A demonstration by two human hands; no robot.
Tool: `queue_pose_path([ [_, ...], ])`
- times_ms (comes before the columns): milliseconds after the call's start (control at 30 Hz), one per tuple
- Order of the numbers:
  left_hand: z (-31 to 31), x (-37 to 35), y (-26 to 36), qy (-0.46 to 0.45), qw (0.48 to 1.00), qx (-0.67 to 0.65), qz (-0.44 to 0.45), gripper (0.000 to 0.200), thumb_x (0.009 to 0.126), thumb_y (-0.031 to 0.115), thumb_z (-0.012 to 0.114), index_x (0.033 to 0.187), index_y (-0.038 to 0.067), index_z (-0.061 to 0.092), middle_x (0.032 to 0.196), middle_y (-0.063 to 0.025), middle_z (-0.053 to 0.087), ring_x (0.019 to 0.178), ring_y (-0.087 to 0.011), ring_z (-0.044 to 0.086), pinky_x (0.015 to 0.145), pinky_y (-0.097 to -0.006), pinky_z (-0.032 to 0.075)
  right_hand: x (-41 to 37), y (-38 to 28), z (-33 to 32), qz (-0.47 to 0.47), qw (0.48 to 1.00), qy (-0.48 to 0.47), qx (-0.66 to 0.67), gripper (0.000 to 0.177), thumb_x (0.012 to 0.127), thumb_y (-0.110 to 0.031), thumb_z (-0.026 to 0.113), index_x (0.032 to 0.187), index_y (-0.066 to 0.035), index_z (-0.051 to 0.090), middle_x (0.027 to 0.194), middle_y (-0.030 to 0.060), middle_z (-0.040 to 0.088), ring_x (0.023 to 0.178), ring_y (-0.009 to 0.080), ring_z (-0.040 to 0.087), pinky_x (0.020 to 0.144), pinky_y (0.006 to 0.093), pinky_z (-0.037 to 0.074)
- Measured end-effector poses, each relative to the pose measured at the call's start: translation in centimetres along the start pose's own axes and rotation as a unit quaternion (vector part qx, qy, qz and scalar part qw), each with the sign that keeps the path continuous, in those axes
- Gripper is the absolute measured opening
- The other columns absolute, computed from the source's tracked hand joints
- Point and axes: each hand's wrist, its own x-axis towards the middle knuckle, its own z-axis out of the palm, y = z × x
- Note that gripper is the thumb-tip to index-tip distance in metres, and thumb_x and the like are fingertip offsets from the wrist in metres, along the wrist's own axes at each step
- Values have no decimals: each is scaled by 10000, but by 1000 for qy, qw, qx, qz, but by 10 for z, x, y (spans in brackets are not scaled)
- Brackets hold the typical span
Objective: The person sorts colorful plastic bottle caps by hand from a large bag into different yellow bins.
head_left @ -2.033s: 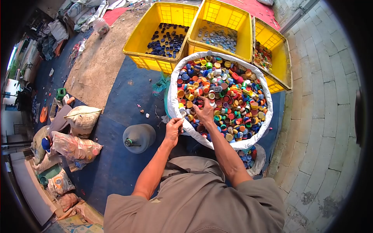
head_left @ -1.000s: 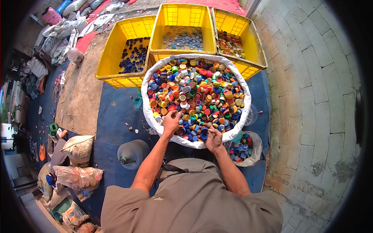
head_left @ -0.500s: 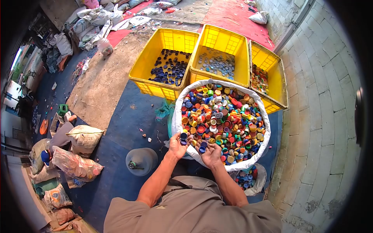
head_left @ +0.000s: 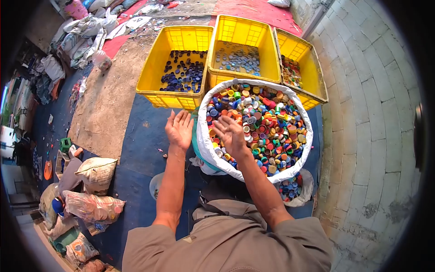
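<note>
My left hand (head_left: 180,130) is stretched out palm up with its fingers spread, just in front of the left yellow crate (head_left: 174,100). Nothing shows in it. Dark blue and black bottle caps (head_left: 183,80) lie scattered on that crate's floor. Over the left side of a big white-rimmed sack (head_left: 304,156), my right hand (head_left: 232,137) hangs with fingers extended and slightly apart, and no cap is visible in it. Mixed bottle caps (head_left: 267,131) in many colours fill the sack.
The middle yellow crate (head_left: 247,75) holds pale caps, the right yellow crate (head_left: 312,68) mixed ones. A smaller bag of caps (head_left: 290,188) stands beside the sack. A block wall (head_left: 367,113) bounds the right. A person sits among stuffed sacks (head_left: 95,206) at left.
Both hands have moved forward and apart, the left toward the left crate. The dark blue caps they held are no longer in them. The camera view has shifted.
</note>
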Motion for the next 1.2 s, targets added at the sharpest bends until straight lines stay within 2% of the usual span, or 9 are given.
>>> queue_pose_path([
  [67, -38, -16, -35, 24, 998, 40, -36, 562, 907, 376, 546, 1262, -47, 439, 1260, -176, 488, 1238, -290, 437, 1075, -406, 330, -41, 16, -43, 78, 996, 26, -39, 563, 780, -47, 486, 1303, 114, 355, 1304, 247, 419, 1200, 368, 491, 1012, 430, 433],
  [133, -62, -42, -67, 42, 991, 109, -65, 377, 917, 320, 550, 1149, 23, 539, 1062, -100, 587, 993, -207, 558, 913, -356, 450, -78, 32, -84, 135, 989, 39, -53, 555, 781, -43, 479, 1304, 105, 371, 1291, 257, 450, 1137, 350, 543, 968, 415, 471],
  [233, -72, -68, -106, 85, 947, 306, -44, 293, 862, 193, 653, 1108, 62, 565, 944, -29, 629, 744, -85, 553, 697, -244, 451, -119, 35, -108, 180, 970, 77, -142, 530, 774, -42, 481, 1284, 86, 417, 1264, 247, 489, 1055, 299, 586, 905, 378, 509],
  [333, -76, -81, -127, 57, 869, 490, 43, 321, 830, 112, 679, 1110, 4, 564, 897, -44, 662, 769, -99, 590, 662, -236, 450, -135, 27, -122, 186, 961, 71, -192, 512, 766, -32, 480, 1269, 56, 444, 1226, 211, 522, 1017, 263, 604, 892, 354, 518],
  [400, -76, -81, -129, 57, 737, 666, 101, 364, 773, 96, 691, 1104, 12, 566, 900, -69, 692, 799, -183, 609, 710, -300, 468, -138, 18, -126, 165, 951, 73, -251, 472, 788, -40, 485, 1256, 21, 474, 1155, 155, 585, 979, 206, 616, 834, 309, 535],
  [567, -84, -66, -132, 1, 571, 787, 236, 404, 733, 88, 686, 1119, 50, 572, 919, -56, 689, 884, -273, 557, 804, -384, 440, -137, 2, -149, 88, 940, 110, -311, 424, 801, -47, 536, 1222, 2, 509, 1133, 108, 616, 945, 165, 627, 779, 258, 506],
  [800, -73, -44, -132, -59, 408, 882, 227, 546, 708, 128, 712, 1225, 74, 547, 896, -108, 669, 891, -293, 565, 795, -399, 430, -147, -11, -171, 87, 922, 137, -352, 407, 823, -69, 556, 1223, -12, 514, 1157, 118, 614, 957, 160, 631, 760, 253, 502],
  [933, -61, -47, -134, -60, 359, 910, 198, 557, 701, 123, 709, 1230, 63, 545, 843, -147, 662, 886, -306, 571, 770, -400, 425, -152, -12, -173, 95, 919, 146, -354, 412, 821, -72, 558, 1225, -9, 510, 1152, 117, 613, 957, 158, 628, 756, 248, 496],
  [1200, -65, -39, -132, -69, 411, 887, 198, 430, 693, 136, 722, 1109, 93, 625, 842, -107, 673, 893, -286, 580, 792, -386, 420, -148, -8, -169, 97, 915, 136, -366, 408, 814, -46, 561, 1214, 12, 507, 1132, 116, 618, 949, 147, 613, 751, 243, 492],
])
